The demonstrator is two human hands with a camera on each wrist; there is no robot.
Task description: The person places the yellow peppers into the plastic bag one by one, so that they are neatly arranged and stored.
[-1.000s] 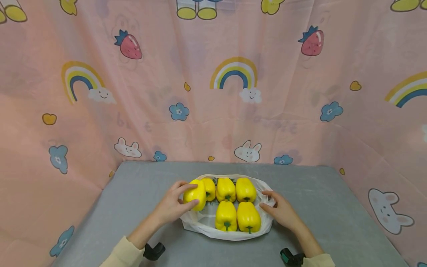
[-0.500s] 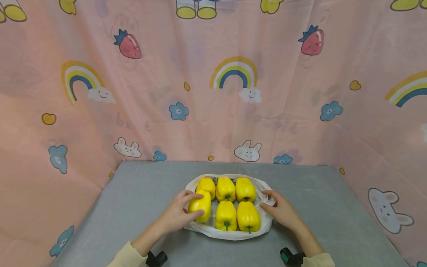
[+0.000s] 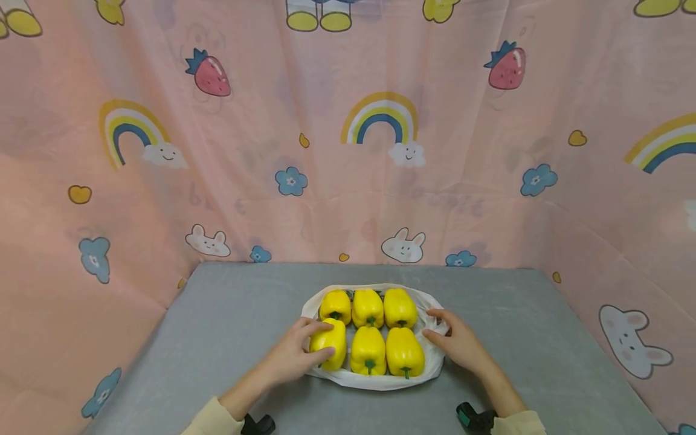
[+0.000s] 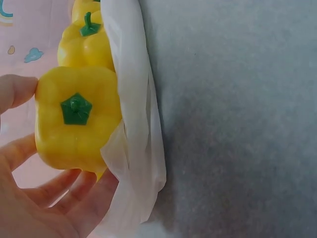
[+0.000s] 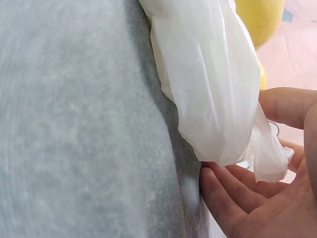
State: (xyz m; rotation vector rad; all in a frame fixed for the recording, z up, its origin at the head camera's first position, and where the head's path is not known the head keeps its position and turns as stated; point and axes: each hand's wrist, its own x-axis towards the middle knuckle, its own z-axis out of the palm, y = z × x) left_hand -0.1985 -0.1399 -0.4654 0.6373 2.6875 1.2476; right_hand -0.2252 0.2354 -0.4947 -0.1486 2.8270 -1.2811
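Observation:
In the head view, my left hand (image 3: 296, 351) grips a yellow bell pepper (image 3: 336, 338) between thumb and fingers at the front left of a white plastic bag (image 3: 359, 380). The left wrist view shows that pepper's green stem end (image 4: 76, 110), with fingers curled round its side and below, beside the bag's wall (image 4: 136, 99). More yellow bell peppers lie inside: three along the back, such as the middle one (image 3: 368, 308), and two in front, including one at the right (image 3: 405, 351). My right hand (image 3: 457, 344) pinches the bag's right edge (image 5: 270, 153).
The bag rests on a grey tabletop (image 3: 228, 320). Behind and on both sides hangs a pink printed curtain (image 3: 326, 211). Dark wrist devices, such as the right one (image 3: 475, 418), sit below both hands near the cream sleeves.
My left hand has lowered the pepper from the bag's left rim towards the front and slightly right, beside the front row. The right hand keeps its place at the bag's edge.

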